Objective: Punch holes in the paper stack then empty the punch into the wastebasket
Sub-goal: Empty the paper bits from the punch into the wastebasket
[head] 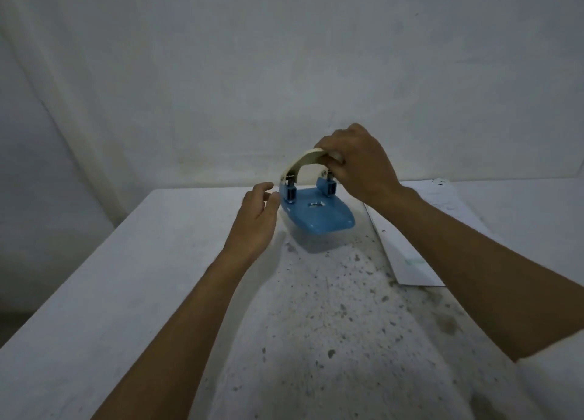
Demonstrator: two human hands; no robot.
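A hole punch with a blue base (319, 214) and a cream lever hangs a little above the white table, tilted so its base faces me. My right hand (357, 164) is closed on the cream lever at the top. My left hand (257, 220) hovers just left of the blue base with its fingers apart, close to its edge; I cannot tell if it touches. The paper stack (410, 255) lies flat on the table to the right, partly hidden under my right forearm. No wastebasket is in view.
The white table (126, 277) is speckled with dark spots in its middle. A pale wall stands close behind it. The table's left edge drops off to a dark floor at the lower left.
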